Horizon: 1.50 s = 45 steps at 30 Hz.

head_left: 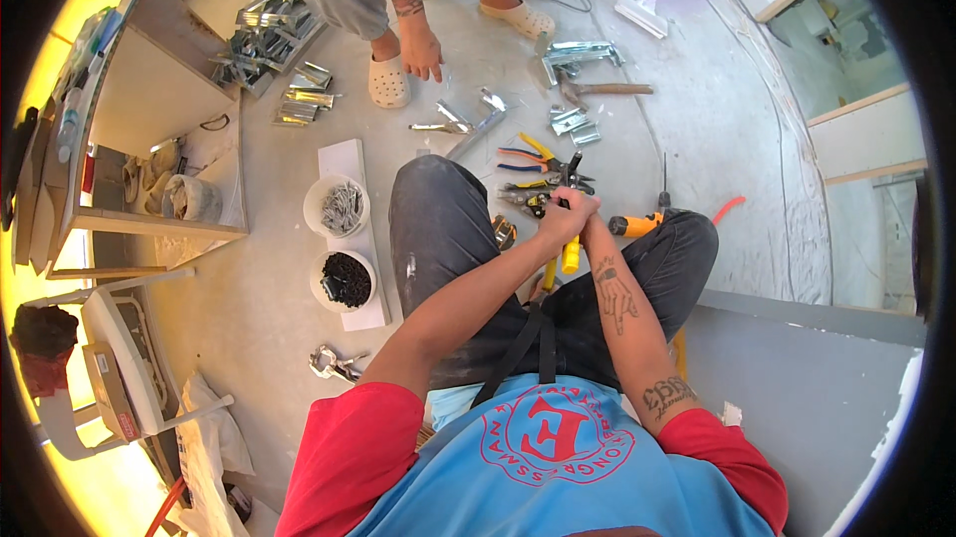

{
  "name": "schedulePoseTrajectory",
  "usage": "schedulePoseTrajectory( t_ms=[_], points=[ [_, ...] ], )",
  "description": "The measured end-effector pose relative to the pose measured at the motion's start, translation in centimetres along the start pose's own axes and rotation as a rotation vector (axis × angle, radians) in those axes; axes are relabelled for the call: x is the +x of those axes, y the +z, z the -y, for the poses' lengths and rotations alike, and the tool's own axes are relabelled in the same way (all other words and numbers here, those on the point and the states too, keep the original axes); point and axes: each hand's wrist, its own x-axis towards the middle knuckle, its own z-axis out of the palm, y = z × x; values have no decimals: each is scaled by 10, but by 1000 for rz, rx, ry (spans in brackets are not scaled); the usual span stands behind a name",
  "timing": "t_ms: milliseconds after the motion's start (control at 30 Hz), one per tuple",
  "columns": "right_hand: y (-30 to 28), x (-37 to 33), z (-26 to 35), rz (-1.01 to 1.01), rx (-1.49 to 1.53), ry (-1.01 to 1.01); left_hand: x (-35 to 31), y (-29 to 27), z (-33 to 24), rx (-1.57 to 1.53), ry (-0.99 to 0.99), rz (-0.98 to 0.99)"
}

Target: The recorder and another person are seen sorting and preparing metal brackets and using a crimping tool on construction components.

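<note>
Over my lap, my left hand (pixel 560 224) and my right hand (pixel 590 208) are close together and closed around a pliers-like tool with yellow handles (pixel 571 257). Its dark head points away from me, and overlapping fingers hide its middle. Just beyond the hands lie pliers with orange and blue grips (pixel 520 154) and other hand tools. By my right knee is an orange-and-black power driver (pixel 637 225) with a long bit. A tape measure (pixel 505 231) sits beside my left leg.
At left, a tub of silvery screws (pixel 342 206) and a tub of black screws (pixel 344 279) stand on a white board. Ahead, a co-worker's hand (pixel 421 54) hangs above bent metal pieces (pixel 468 124). A hammer (pixel 612 89) and locking pliers (pixel 336 364) lie on the floor.
</note>
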Motion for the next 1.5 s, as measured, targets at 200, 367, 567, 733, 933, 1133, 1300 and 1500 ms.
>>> schedulePoseTrajectory(
  t_ms=[200, 367, 567, 733, 933, 1133, 1300, 1500],
  points=[
    [26, -3, 40, 33, 8, -51, 7, -2, -12, 101, 215, 42],
    [58, -45, 53, -170, 86, -95, -63, 1, -31, 918, 473, -200],
    [19, -10, 44, -665, -151, -206, -88, -14, -51, 1036, 446, -48],
    [25, 18, 40, -698, -193, -326, -88, -15, -40, 1184, 553, -279],
    [96, -25, 59, -758, -309, -318, -91, -21, -26, 1353, 648, -621],
    [83, -8, 35, -542, 37, -234, -101, -33, -21, 1832, 802, -788],
    [98, 0, 33, -446, 296, -252, -76, -54, -4, 2000, 849, -861],
    [115, -10, 39, -781, 142, -251, -60, -69, -6, 1950, 738, -759]
  ],
)
